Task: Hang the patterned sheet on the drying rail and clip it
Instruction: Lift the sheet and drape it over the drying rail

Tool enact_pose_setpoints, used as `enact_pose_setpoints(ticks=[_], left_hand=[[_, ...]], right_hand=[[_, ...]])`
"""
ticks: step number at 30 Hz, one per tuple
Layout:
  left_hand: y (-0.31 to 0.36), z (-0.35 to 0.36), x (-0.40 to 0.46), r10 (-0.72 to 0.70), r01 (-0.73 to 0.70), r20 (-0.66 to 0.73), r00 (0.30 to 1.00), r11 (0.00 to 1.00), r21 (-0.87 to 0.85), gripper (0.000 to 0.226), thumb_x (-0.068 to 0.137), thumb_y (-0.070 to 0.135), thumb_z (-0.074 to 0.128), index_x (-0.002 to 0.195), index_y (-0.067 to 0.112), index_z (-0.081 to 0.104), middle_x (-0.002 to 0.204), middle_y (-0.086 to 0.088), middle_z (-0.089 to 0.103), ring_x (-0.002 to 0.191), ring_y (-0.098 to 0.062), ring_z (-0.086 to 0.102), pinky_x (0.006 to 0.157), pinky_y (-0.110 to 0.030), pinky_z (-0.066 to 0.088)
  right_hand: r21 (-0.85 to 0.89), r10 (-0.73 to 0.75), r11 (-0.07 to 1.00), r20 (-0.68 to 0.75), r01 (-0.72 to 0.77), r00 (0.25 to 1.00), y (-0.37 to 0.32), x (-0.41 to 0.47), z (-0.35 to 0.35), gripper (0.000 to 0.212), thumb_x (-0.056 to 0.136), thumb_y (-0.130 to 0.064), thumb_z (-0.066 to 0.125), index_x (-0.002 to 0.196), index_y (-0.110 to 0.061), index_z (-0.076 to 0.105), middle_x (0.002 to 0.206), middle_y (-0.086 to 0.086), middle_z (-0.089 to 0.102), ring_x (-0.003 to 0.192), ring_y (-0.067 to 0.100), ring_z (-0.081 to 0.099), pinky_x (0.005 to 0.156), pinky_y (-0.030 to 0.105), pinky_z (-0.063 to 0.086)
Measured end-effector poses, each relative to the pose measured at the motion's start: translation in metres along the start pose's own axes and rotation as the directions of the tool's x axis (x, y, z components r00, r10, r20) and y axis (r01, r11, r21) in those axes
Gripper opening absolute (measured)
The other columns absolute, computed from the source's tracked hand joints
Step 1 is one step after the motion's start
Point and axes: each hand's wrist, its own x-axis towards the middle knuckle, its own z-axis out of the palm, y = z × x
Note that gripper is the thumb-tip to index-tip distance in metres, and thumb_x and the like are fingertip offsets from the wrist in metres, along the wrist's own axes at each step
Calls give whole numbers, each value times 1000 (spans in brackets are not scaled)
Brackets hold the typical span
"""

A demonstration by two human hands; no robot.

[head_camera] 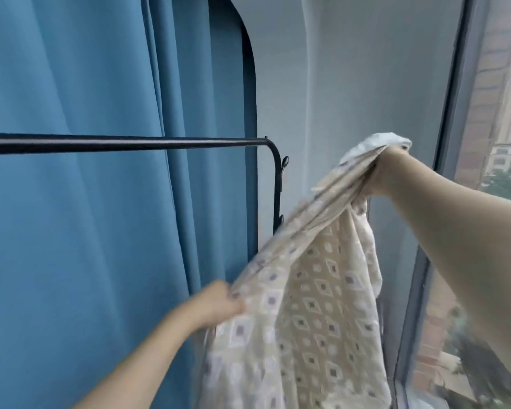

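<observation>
Hands grip blurred patterned sheet beside rail; right fingers hidden.

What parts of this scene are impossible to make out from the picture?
All in the head view:
- Sheet: its lower part runs off the bottom edge, and its pattern is blurred in places.
- Rail: its left end is cut off by the left edge.
- Right hand: its fingers are hidden by the bunched sheet and the back of the hand.
- Clips: none in view.
- Left hand: blurred, fingers unclear.
</observation>
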Motion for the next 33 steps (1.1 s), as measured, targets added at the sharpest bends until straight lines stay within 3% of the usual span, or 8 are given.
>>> enact_pose_setpoints(ticks=[2,7,14,20,24,27,29,33], left_hand=[[-4,-18,16,-44,41,-263,964,999,-13,36,71,46,62,58,14,50,67,-16,59,70,-32,65,56,-29,37],[54,-120,12,-17,-242,-510,860,867,-436,29,68,36,70,76,8,70,71,-6,71,67,-26,68,69,-33,54],[26,-91,16,-319,5,-256,913,635,-772,47,78,50,64,90,5,71,80,-16,72,68,-31,68,64,-40,53],[39,-103,29,-367,-85,-364,856,595,-800,27,90,27,57,102,6,68,76,-8,70,72,-23,68,64,-34,52],[56,-115,25,-233,-194,-450,862,670,-717,18,88,22,59,92,9,72,76,-10,73,62,-24,69,56,-29,54],[69,-112,26,-226,-156,-465,856,745,-648,15,85,9,54,80,8,68,65,-11,65,58,-25,60,59,-32,49],[74,-107,31,-143,-201,-501,854,796,-571,21,87,2,50,75,9,67,62,-7,64,57,-22,60,57,-27,48],[85,-101,21,-42,-241,-458,888,806,-541,19,93,13,55,79,10,68,71,-5,72,62,-19,68,58,-26,53]], right_hand=[[-211,-125,974,-170,88,978,-1,-23,5,38,76,-8,56,111,-25,62,82,-4,51,84,13,56,63,29,44],[271,-233,908,-306,319,923,4,-50,31,24,83,-5,46,103,-8,58,86,-7,56,82,12,58,64,13,47],[357,-220,934,567,4,794,9,-78,37,36,67,-5,58,103,-1,60,96,23,60,88,36,61,82,42,50],[571,-210,775,638,-272,741,3,-93,39,25,85,-22,50,74,-9,68,74,11,65,69,25,67,70,31,55],[-12,121,972,880,-233,459,-1,-115,38,53,80,-59,55,84,-11,74,82,11,71,76,26,69,76,33,53],[-597,218,661,733,456,644,5,-120,68,28,82,-44,66,72,-18,61,70,-3,63,64,20,63,65,27,51],[-738,-48,382,585,556,809,10,-109,83,28,82,-38,53,63,-17,49,66,-3,57,59,19,53,59,27,44],[-436,-373,794,198,422,906,6,-84,80,31,90,-24,44,63,-10,51,68,5,56,66,21,49,53,29,38]])
